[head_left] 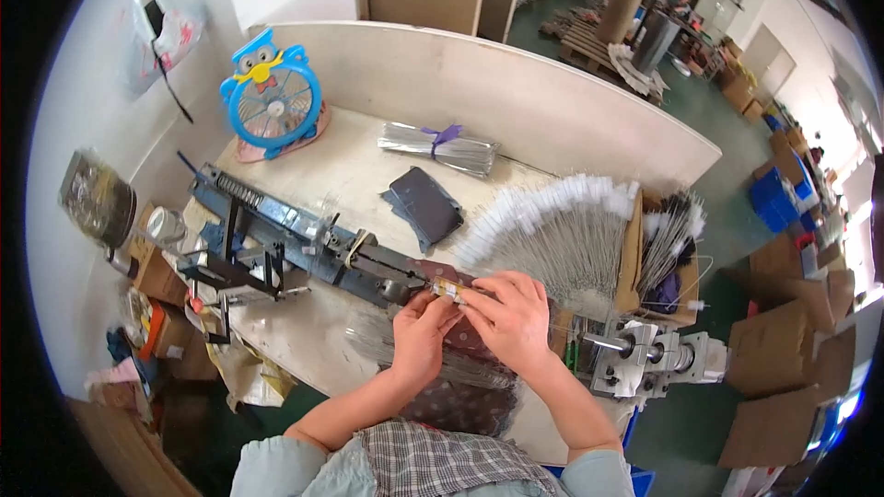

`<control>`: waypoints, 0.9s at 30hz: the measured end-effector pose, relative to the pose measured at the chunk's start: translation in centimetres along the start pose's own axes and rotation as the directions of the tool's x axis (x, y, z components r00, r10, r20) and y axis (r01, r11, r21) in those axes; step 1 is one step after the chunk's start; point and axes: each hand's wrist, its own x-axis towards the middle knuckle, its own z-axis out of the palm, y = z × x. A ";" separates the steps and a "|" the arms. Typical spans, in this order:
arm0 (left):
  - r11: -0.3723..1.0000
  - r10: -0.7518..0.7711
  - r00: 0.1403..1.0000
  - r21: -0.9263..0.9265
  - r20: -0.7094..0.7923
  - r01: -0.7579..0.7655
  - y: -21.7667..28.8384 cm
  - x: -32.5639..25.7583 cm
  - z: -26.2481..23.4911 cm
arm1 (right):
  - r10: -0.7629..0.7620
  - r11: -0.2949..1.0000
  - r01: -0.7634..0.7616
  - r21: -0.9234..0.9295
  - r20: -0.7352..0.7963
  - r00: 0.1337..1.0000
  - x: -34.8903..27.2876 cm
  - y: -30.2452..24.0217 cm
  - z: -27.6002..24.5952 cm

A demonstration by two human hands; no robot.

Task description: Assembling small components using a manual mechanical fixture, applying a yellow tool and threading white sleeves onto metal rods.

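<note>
Both hands, left hand (419,331) and right hand (509,313), pinch a small metal part (448,290) at frame centre, by the black jig (304,239). Risk: part could slip from fingertips into the wire bundle (562,230).

Counted about the long dark metal machine (304,239) as landmark: one blue owl-shaped desk fan (273,97) behind its far end; one tied bundle of clear sleeves (439,147) and one dark phone-like slab (425,205) beyond its middle. Two hands, left hand (419,336) and right hand (512,317), at its near end; one fanned spread of white-tipped wires (562,230) just right of them.
</note>
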 end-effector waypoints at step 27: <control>0.998 -0.008 1.000 -0.055 0.004 0.008 0.3 -0.6 0.2 | 0.042 0.996 -0.046 -0.073 -0.054 0.998 0.1 -1.7 0.4</control>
